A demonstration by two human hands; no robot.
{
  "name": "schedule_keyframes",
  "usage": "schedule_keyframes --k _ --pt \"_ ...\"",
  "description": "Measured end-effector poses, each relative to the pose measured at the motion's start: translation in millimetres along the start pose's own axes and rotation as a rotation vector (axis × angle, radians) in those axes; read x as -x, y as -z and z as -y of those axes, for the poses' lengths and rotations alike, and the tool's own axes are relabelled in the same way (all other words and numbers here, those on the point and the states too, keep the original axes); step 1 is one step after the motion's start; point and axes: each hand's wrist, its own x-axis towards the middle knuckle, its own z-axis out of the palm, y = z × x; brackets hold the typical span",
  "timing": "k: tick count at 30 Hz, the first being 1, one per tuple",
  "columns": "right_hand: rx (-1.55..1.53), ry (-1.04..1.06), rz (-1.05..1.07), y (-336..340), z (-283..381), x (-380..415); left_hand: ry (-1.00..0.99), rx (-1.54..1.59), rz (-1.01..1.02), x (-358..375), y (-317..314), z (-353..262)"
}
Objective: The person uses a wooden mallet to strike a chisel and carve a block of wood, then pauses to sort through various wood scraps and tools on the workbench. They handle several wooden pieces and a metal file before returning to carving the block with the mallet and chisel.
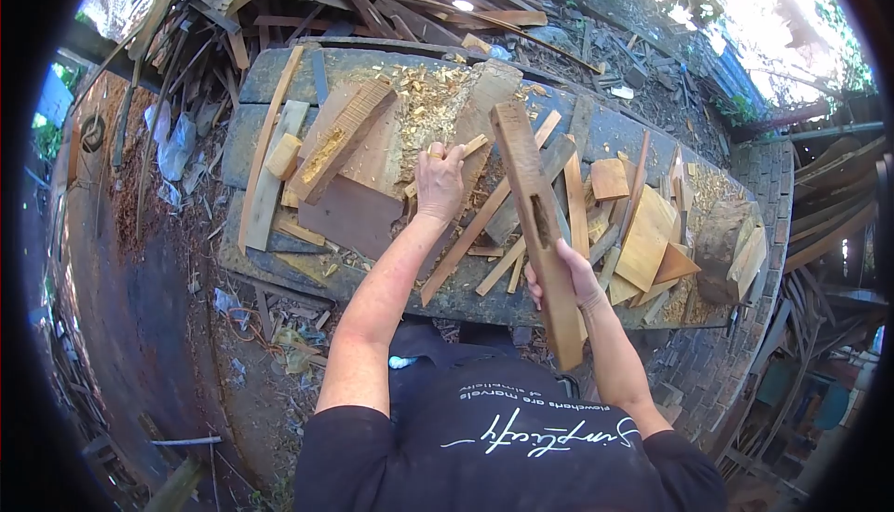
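My right hand (575, 281) grips a long wooden block (531, 172), its thumb on one side and fingers on the other. A dark, rough-edged slot is cut into the block's face, and the block is raised over the bench at a slant. My left hand (440, 181) is closed over the bench, knuckles up, around what looks like a short pale wooden stick (475, 145); its fingers hide most of it. A second thick block with a chipped-out hollow (328, 147) lies to the left of that hand, on brown boards (346, 218).
The worn bench (244, 158) carries wood shavings (424, 111), several strips, a square offcut (609, 178), a flat pale board (644, 237) and a log section (722, 246). A scrap wood pile (400, 0) stands behind. Plastic bags (175, 149) are at the left.
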Motion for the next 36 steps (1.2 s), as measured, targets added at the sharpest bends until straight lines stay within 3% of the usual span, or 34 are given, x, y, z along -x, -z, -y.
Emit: schedule_keyframes --k 2,4,7,10,14,16,17,19,20,22,27,29,30,33,36 --pt "0.602 0.347 -0.369 -9 -4 -4 0.014 0.014 0.004 3 0 0" --pt "0.712 0.339 -0.416 -7 0 -2 0.011 0.019 -0.018 7 1 1" --pt "1.195 0.438 -0.599 -26 7 -5 0.006 0.022 -0.045 9 1 1" --pt "1.138 0.314 -0.595 28 -6 -17 0.012 0.005 -0.032 9 2 -1" --pt "0.881 0.173 -0.616 -6 -10 -18 -0.009 -0.020 -0.021 10 -2 4" --pt "1.111 0.540 -0.679 5 -20 -25 -0.034 -0.033 -0.048 10 -6 7" --pt "1.108 0.540 -0.682 2 -22 -28 -0.059 -0.047 -0.075 11 -6 7" --pt "1.435 0.775 -0.870 -2 -22 -37 -0.059 -0.065 -0.085 12 -7 4" --pt "1.432 0.776 -0.877 -1 -25 -41 -0.057 -0.083 -0.100 11 -8 3" --pt "1.693 0.544 -0.965 6 -34 -49 -0.072 -0.100 -0.107 12 -8 3" --pt "1.425 0.652 -0.914 -2 -41 -55 -0.021 -0.103 -0.013 12 -9 4" --pt "1.240 0.920 -0.846 -3 -47 -56 -0.052 -0.099 -0.100 11 -9 4" --pt "1.238 0.918 -0.848 -3 -49 -58 -0.054 -0.099 -0.097 10 -8 3" --pt "1.463 0.522 -0.944 8 -52 -67 0.001 -0.083 0.033 10 -8 3" --pt "1.496 0.633 -0.912 -2 -49 -66 -0.023 -0.077 -0.019 8 -5 5"
